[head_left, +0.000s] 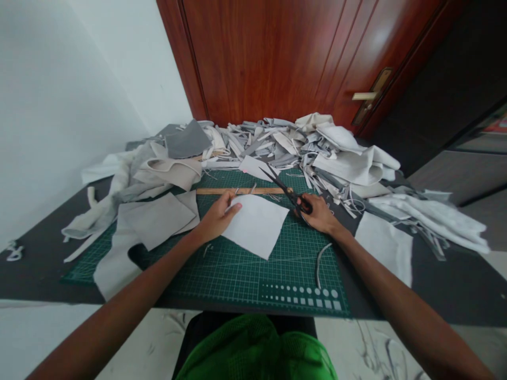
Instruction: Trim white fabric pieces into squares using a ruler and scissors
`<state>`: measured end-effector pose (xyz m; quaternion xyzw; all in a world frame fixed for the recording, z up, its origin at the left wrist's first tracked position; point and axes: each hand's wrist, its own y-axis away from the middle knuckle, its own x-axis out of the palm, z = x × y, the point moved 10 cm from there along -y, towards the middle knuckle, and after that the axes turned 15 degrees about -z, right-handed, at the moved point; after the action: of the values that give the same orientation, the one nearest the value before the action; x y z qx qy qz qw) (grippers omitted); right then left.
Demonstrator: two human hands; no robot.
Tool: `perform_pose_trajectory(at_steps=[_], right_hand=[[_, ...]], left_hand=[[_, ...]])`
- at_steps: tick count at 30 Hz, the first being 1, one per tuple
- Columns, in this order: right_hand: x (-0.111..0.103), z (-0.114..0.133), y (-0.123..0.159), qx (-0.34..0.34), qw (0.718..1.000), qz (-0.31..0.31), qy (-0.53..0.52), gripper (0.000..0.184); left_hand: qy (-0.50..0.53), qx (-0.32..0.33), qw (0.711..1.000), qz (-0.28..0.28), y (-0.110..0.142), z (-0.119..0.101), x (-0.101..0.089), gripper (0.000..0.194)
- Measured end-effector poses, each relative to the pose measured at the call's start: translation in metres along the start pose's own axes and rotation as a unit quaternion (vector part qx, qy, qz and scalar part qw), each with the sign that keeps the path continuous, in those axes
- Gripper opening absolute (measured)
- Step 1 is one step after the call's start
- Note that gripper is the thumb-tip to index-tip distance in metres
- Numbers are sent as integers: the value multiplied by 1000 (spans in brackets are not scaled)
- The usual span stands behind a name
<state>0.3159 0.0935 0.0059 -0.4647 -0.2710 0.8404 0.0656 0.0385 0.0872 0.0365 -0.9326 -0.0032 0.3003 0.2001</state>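
Observation:
My left hand (219, 214) pinches the upper left corner of a white fabric piece (257, 224), roughly square, over the green cutting mat (237, 279). In my right hand (317, 212) is a pair of black scissors (288, 192), fingers wrapped round the handles. The blades point up and left, beyond the fabric's far edge and apart from it. A wooden ruler (214, 191) lies across the mat just past the fabric. Behind it rests a smaller white piece (253, 165), its right part under the scissor tips.
A heap of grey and white offcuts (273, 140) lines the back by the door. Grey fabric sheets (154, 216) lie at left, another white square (384, 245) at right. A thin curved strip (319, 264) rests on the mat. Scraps litter the floor.

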Motion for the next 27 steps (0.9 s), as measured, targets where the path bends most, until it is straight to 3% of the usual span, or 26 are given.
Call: perform_pose_trajectory(at_steps=[2,7,15,22,27], right_hand=[[1,-1,1,0,1000,9,0,17],[-1,2,4,-16,999,46,4,14],[-11,-1,11,-83,989,103,60,38],[-15,-14,9,-57,991,101,71,37],[-18,-22,9,-40,994,100,32,49]], left_hand=[[46,-16,998,-30,-9,8,0,38],[109,-99,989,-18,-8,36,5,48],[161,-150,975,-24,-11,55,9,59],[192,-163,967,49,-15,59,23,57],[210,-173,960,70,-13,64,26,58]])
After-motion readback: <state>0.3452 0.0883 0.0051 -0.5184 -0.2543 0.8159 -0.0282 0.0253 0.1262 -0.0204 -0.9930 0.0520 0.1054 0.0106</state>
